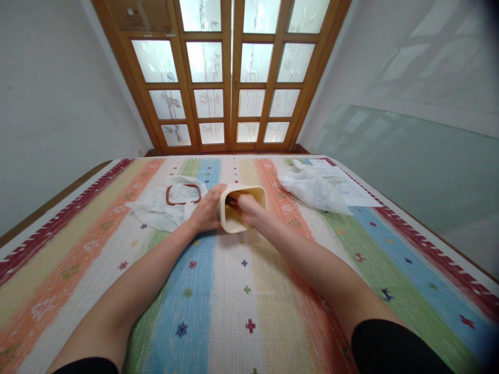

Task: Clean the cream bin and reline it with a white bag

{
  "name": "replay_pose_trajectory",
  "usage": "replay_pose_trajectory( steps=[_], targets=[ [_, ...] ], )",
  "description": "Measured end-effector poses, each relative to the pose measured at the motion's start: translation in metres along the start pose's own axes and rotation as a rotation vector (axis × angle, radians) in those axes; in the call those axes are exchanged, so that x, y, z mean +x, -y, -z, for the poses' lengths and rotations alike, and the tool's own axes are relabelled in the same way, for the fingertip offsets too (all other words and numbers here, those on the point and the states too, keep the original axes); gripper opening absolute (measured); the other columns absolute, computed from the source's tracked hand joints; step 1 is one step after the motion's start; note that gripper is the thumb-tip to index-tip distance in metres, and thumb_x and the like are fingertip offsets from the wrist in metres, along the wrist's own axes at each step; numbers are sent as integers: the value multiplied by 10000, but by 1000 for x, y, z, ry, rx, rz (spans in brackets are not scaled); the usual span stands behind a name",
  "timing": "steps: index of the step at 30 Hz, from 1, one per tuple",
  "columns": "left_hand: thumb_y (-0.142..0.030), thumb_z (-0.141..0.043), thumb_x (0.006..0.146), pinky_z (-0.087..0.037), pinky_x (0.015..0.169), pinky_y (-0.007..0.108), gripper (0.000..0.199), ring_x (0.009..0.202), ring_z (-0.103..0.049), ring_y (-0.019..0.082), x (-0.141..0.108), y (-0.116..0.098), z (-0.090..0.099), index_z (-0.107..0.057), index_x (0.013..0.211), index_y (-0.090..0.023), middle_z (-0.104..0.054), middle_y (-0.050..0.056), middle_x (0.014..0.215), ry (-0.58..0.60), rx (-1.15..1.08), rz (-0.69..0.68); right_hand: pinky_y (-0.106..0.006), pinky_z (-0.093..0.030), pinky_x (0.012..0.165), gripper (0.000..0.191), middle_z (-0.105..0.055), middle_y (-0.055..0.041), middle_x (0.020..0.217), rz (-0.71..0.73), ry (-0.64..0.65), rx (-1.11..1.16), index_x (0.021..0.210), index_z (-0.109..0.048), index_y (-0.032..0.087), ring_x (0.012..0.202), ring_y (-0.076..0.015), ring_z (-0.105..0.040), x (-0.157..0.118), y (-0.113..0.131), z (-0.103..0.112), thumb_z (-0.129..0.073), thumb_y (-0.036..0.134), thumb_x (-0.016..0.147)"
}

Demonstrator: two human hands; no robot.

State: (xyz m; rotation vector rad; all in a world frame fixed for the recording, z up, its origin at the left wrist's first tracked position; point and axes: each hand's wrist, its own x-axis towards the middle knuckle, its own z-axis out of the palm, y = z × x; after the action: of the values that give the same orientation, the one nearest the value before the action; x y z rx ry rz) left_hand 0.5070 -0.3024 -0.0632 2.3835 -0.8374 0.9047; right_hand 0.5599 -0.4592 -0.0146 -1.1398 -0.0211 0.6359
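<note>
Container (235, 224) faces us mouth-on, left hand (208, 210) half-curled round its side, probably bracing it, while right hand (248, 206) reaches inside, can't tell how open or holding what.

1. Single view: head cam, worn by the person, looking forward and down over the bench (230, 311).
2. Arm's-length range: left grip (208, 210) and right grip (246, 203) sit near mid-frame, arms (312, 259) entering from the bottom corners.
3. Cam faces the open end of the tub (234, 223).
4. Far bench edge crosses above mid-height; near edge out of frame.
5. Doors (235, 93) farther off, top center; walls (47, 78) both sides. Wide coverage.
</note>
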Motion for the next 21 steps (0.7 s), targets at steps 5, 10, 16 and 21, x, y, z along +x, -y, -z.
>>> replay_pose_trajectory(
  steps=[5, 10, 16, 21],
  targets=[
    [-365, -878, 728, -418, 1215, 665, 1172, 1504, -423, 422, 2, -1, -1, -169, 1652, -237, -388, 228, 1614, -4, -26, -21, -307, -531, 744, 272, -692, -28, 800, 41, 147, -68, 966, -665, 191, 790, -188, -624, -4, -1, -1, -761, 379, 795],
    [-397, -917, 678, -427, 1212, 653, 1211, 1478, -453, 426, 1, 8, 0, -196, 1638, -239, -425, 221, 1578, -25, 11, 64, -302, -558, 786, 188, -737, -24, 875, 121, 195, -193, 1009, -689, 200, 810, -186, -661, -20, 9, -1, -679, 252, 829],
    [-442, -927, 668, -421, 1221, 639, 1196, 1456, -477, 429, -1, 14, -1, -247, 1623, -207, -456, 226, 1551, -61, 27, 141, -339, -550, 937, 202, -750, -36, 1016, 323, 167, -375, 1075, -681, 203, 965, -198, -686, -34, 21, -7, -625, 254, 887],
    [-400, -913, 673, -420, 1229, 630, 1186, 1477, -458, 417, 2, 12, -3, -235, 1630, -226, -450, 211, 1567, -69, 20, 142, -424, -463, 1107, 192, -708, -106, 1207, 540, 42, -876, 1096, -684, 198, 1165, -253, -646, -19, 23, 1, -599, 246, 931]
  ],
)
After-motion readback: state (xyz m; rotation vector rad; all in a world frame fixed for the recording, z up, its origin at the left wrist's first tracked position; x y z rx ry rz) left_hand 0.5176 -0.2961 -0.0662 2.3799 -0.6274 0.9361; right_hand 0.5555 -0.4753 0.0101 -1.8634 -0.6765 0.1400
